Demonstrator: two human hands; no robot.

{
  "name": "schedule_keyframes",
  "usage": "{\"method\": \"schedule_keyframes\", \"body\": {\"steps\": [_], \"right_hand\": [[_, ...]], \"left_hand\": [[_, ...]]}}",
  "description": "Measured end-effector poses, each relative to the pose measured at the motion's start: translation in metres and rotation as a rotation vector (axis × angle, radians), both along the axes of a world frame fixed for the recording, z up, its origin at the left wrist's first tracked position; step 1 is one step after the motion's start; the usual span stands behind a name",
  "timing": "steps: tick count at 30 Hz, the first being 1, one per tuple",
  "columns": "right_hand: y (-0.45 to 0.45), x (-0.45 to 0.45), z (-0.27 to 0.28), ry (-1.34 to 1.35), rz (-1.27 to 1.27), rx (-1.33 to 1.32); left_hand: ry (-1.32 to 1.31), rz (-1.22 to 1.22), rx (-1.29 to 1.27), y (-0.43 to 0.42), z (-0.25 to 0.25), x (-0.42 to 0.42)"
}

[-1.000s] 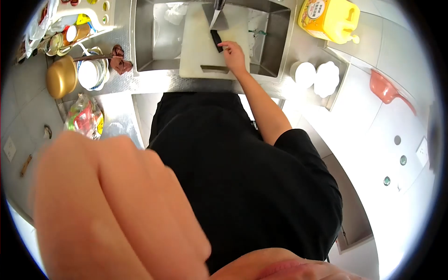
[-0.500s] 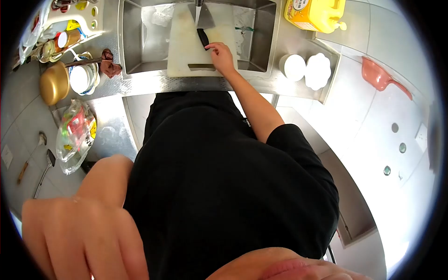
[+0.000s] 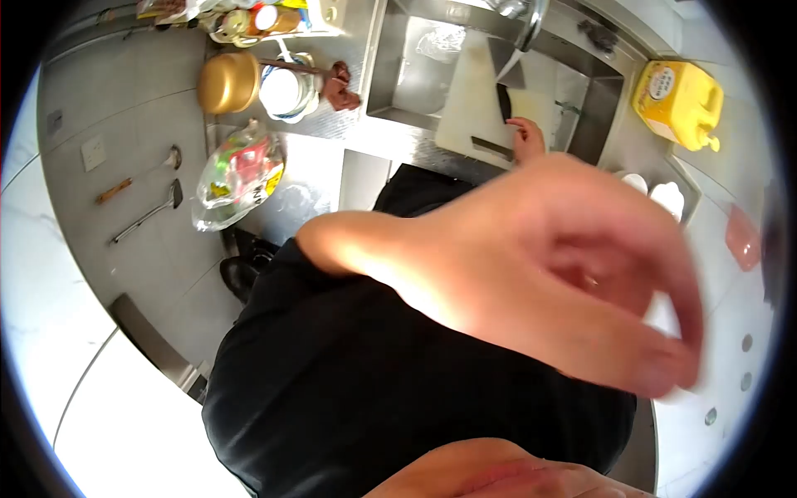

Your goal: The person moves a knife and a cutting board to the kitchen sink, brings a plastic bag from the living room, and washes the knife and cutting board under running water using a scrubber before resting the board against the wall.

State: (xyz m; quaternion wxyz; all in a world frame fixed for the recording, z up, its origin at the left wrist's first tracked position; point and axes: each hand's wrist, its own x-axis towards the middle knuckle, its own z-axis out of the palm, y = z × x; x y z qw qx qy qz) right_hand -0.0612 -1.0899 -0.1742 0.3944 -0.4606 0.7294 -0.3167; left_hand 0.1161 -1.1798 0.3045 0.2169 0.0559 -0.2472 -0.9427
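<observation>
My left hand [image 3: 573, 274] is close to the camera, blurred by motion. Its fingers are curled and the thumb meets a fingertip; anything pinched there is too blurred to make out. Farther away, my right hand [image 3: 528, 139] rests over the white cutting board [image 3: 459, 108], fingers loosely bent and not wrapped round anything. Its fingertips are at the end of the black handle of a kitchen knife [image 3: 505, 101]. The broad-bladed knife lies on the board, under the tap [image 3: 531, 31]. The board lies across the steel sink [image 3: 404, 98].
A yellow jug [image 3: 677, 104] stands right of the sink, with white bowls [image 3: 667, 199] partly hidden by my left hand. On the left are a gold pot [image 3: 228, 83], a brown cloth [image 3: 340, 87] and a plastic bag [image 3: 241, 178]. Ladles [image 3: 149, 212] hang on the wall.
My left hand has swung from the lower left across to the right, in front of my body. The view has turned, shifting the sink rightward. My right hand stays by the knife handle.
</observation>
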Motion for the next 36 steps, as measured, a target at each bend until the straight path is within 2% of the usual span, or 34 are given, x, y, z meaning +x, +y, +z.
{"method": "schedule_keyframes", "body": {"steps": [4,10,21,29,36], "right_hand": [[-0.002,0.001,0.0,0.04,0.053,-0.052],[0.0,0.001,-0.008,0.088,0.034,-0.099],[0.002,0.0,-0.013,0.021,0.013,-0.142],[0.002,0.002,-0.008,0.06,0.023,-0.099],[-0.001,-0.001,-0.012,0.058,0.031,-0.088]], "left_hand": [[0.13,0.121,-0.133,0.003,0.021,-0.036],[0.132,0.075,-0.098,0.018,0.023,-0.053],[0.086,0.034,-0.058,0.022,0.022,-0.058],[0.073,0.064,-0.044,0.032,0.028,-0.077],[0.193,0.072,-0.118,0.035,0.03,-0.102]]}}
